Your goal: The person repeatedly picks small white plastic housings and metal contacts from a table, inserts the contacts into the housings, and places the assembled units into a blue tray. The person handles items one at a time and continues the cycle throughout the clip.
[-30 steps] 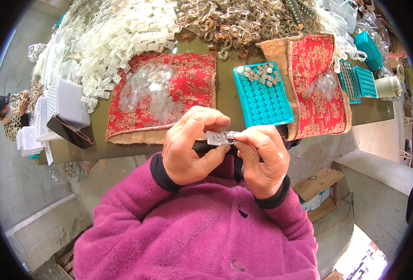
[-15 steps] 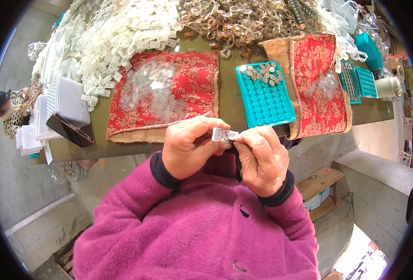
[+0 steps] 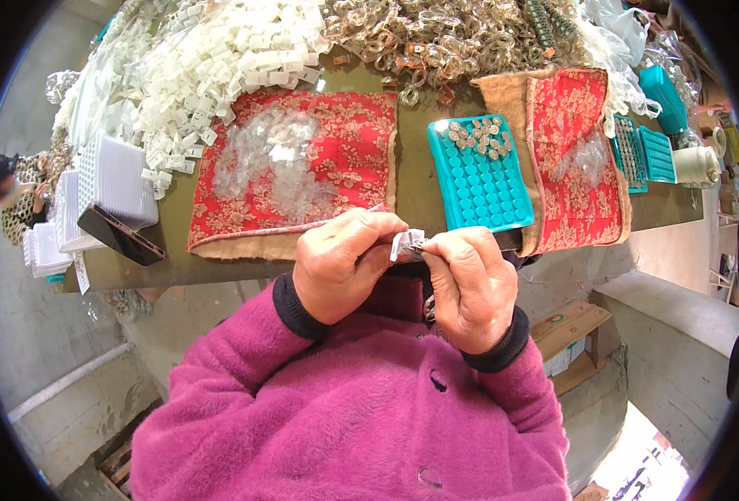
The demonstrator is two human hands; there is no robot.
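Just beyond my chest, both hands meet over a small white tag-like piece (image 3: pixel 407 243). My left hand (image 3: pixel 340 265) pinches its left side between thumb and fingers. At its right edge, my right hand (image 3: pixel 473 288) is closed with thumb and forefinger together on a small greyish bit, too small to name. Beyond my right hand lies a teal tray (image 3: pixel 447 185) of round pockets, with several round silvery pieces (image 3: pixel 479 136) at its far end. A red floral cloth (image 3: pixel 361 159) beyond my left hand carries a heap of clear plastic pieces (image 3: pixel 273 163).
White plastic pieces (image 3: pixel 244 42) and clear coiled items (image 3: pixel 436 42) pile up at the back. A second red cloth (image 3: pixel 574 192) lies right, near more teal trays (image 3: pixel 656 154). A phone (image 3: pixel 121 236) leans against stacked white trays (image 3: pixel 123 179) at left. Another person (image 3: pixel 20 192) is far left.
The white piece has tilted and now looks bent or folded between my fingers. Both hands stay in nearly the same place. The view has shifted slightly.
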